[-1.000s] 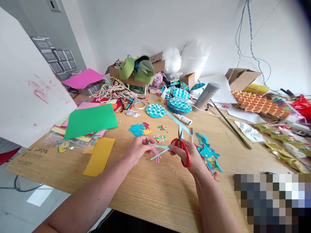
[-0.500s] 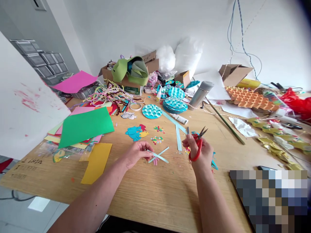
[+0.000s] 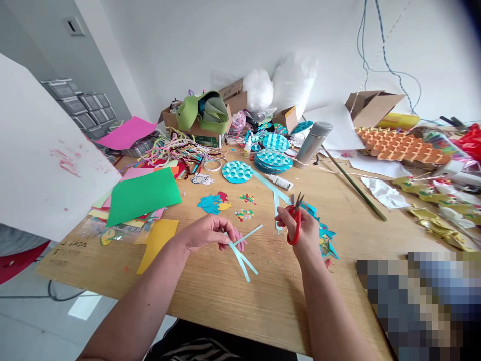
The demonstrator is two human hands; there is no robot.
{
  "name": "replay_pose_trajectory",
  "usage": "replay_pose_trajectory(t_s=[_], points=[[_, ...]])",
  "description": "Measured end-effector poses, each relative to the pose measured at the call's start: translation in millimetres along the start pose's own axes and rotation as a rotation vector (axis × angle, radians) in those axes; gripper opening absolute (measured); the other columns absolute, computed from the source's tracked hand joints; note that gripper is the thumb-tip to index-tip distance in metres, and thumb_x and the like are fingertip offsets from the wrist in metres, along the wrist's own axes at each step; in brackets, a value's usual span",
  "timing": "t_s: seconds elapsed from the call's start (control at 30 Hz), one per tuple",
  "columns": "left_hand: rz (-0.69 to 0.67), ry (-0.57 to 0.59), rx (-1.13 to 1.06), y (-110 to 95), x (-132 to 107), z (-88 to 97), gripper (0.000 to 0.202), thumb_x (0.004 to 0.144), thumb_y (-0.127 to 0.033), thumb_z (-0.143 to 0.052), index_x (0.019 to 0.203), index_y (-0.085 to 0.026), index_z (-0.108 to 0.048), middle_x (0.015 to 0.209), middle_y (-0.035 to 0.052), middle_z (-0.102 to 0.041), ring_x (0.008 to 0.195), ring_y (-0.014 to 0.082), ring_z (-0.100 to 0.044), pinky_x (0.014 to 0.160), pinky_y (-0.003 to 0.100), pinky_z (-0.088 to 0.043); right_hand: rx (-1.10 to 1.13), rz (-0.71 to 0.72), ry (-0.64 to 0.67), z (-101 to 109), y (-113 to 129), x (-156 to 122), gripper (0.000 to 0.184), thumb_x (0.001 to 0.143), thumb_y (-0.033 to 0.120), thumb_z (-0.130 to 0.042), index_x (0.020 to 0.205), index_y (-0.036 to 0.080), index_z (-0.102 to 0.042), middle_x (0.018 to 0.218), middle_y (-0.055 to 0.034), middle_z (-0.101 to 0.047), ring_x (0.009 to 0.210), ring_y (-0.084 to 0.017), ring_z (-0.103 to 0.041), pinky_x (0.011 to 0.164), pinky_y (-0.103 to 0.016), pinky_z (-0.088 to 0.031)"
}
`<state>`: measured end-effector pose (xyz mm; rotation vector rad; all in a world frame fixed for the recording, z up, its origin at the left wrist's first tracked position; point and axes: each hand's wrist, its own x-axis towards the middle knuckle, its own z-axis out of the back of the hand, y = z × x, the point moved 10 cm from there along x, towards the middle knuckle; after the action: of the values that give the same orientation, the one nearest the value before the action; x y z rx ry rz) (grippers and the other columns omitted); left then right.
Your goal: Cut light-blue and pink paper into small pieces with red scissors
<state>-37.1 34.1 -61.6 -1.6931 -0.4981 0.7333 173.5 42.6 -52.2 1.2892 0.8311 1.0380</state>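
Note:
My left hand [image 3: 210,233] pinches thin light-blue paper strips [image 3: 240,258] by one end, their loose ends fanning out above the table. Under and beside them lie small pink paper strips [image 3: 239,237]. In my right hand [image 3: 306,230] is a pair of scissors [image 3: 296,220] with red handles, blades pointing up and nearly closed. Beyond the scissors lie wider light-blue strips [image 3: 276,203]. Blue paper cutouts [image 3: 327,233] rest by my right wrist. Ahead of my left hand are blue, red and yellow fish cutouts [image 3: 210,203] and small piles of colourful paper bits [image 3: 245,214].
Coloured paper sheets [image 3: 145,195] are stacked at left beside a white board [image 3: 48,150]. Further back stand blue scalloped discs [image 3: 237,172], a glue tube [image 3: 280,181] and a silver flask [image 3: 313,144]. A green stick [image 3: 355,185] and an orange egg tray [image 3: 402,146] lie right. A pixelated patch covers the lower right.
The light-blue strips in my left hand have gone from crossed to fanned toward me. My right hand has turned the scissors more upright, their blades closer together. The view has shifted slightly.

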Motion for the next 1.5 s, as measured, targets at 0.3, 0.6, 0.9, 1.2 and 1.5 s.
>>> replay_pose_trajectory(t_s=[0.3,0.6,0.9,1.2,1.5], points=[[-0.016,-0.075,0.366,-31,33,-10.7,0.014,0.065,-0.009,-0.058,0.075,-0.015,-0.065,0.063,0.0007,-0.064,0.055,0.0108,-0.059,0.054,0.020,-0.046,0.005,0.002,0.641,-70,14,-35,0.033,0.062,0.043,-0.077,0.068,0.016,-0.058,0.059,0.0018,-0.057,0.054,-0.011,-0.048,0.052,-0.023,-0.037],[-0.039,-0.244,0.291,-16,49,-6.5,0.023,0.064,-0.015,-0.065,0.087,-0.014,-0.064,0.073,0.0027,-0.065,0.058,0.0122,-0.061,0.053,0.022,-0.048,-0.063,-0.019,0.667,-71,7,-37,0.020,0.067,0.033,-0.069,0.064,0.017,-0.058,0.054,0.0034,-0.055,0.049,-0.010,-0.046,0.047,-0.022,-0.035],[-0.041,-0.437,0.880,3,4,-5.0,0.006,0.071,-0.024,-0.067,0.076,-0.021,-0.068,0.089,0.0037,-0.068,0.087,0.0202,-0.061,0.073,0.028,-0.044,0.103,-0.197,0.422,-47,-24,-13,0.019,0.066,0.032,-0.068,0.059,0.016,-0.063,0.045,0.0016,-0.056,0.043,-0.010,-0.046,0.042,-0.022,-0.032],[0.049,-0.440,1.138,18,6,-18.1,0.022,0.075,-0.008,-0.051,0.082,-0.020,-0.068,0.094,0.0069,-0.067,0.088,0.0206,-0.062,0.079,0.030,-0.045,0.164,-0.363,0.392,-49,-53,-14,0.021,0.061,0.032,-0.069,0.056,0.014,-0.062,0.044,0.0002,-0.057,0.039,-0.010,-0.049,0.041,-0.023,-0.040],[-0.061,-0.438,1.203,2,7,-34.7,0.021,0.078,-0.009,-0.044,0.079,-0.017,-0.064,0.088,0.0085,-0.066,0.086,0.0207,-0.062,0.078,0.031,-0.046,0.158,-0.371,0.369,-44,-62,-11,0.016,0.062,0.027,-0.069,0.056,0.013,-0.063,0.043,-0.0002,-0.058,0.038,-0.009,-0.049,0.040,-0.021,-0.040]])
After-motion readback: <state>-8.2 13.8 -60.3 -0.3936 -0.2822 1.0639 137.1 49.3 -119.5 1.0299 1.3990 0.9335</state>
